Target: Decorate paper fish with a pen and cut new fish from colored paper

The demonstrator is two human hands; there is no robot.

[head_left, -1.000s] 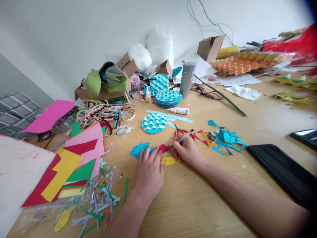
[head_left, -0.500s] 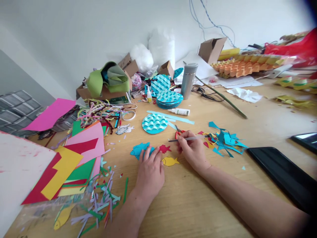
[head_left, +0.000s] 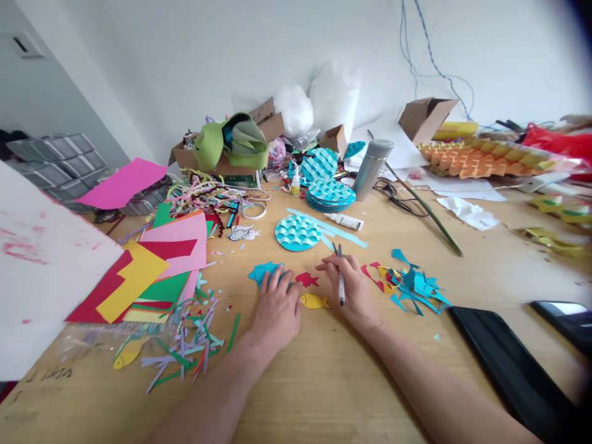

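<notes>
My left hand (head_left: 279, 302) lies palm down with its fingers stretched out, fingertips over the tail end of a blue paper fish (head_left: 259, 273). A pen (head_left: 341, 285) with a grey barrel and dark ends stands nearly upright in the closed fingers of my right hand (head_left: 352, 290). Between my hands lie a red paper fish (head_left: 307, 280) and a yellow paper fish (head_left: 314, 301). Scissors seen earlier are mostly hidden behind the right hand. Above the blue fish is a round turquoise disc (head_left: 297, 232) with wavy paper strips.
Blue paper scraps (head_left: 419, 282) lie right of my right hand, beside a black phone (head_left: 502, 357). Coloured paper sheets (head_left: 185, 240) and thin cuttings (head_left: 198, 336) are on the left. Farther back stand stacked discs (head_left: 330, 194), a glue bottle (head_left: 346, 221) and a grey flask (head_left: 374, 168).
The pen has swung from lying level to nearly upright in my right hand. My left hand stays on the blue fish. The whole view has shifted slightly.
</notes>
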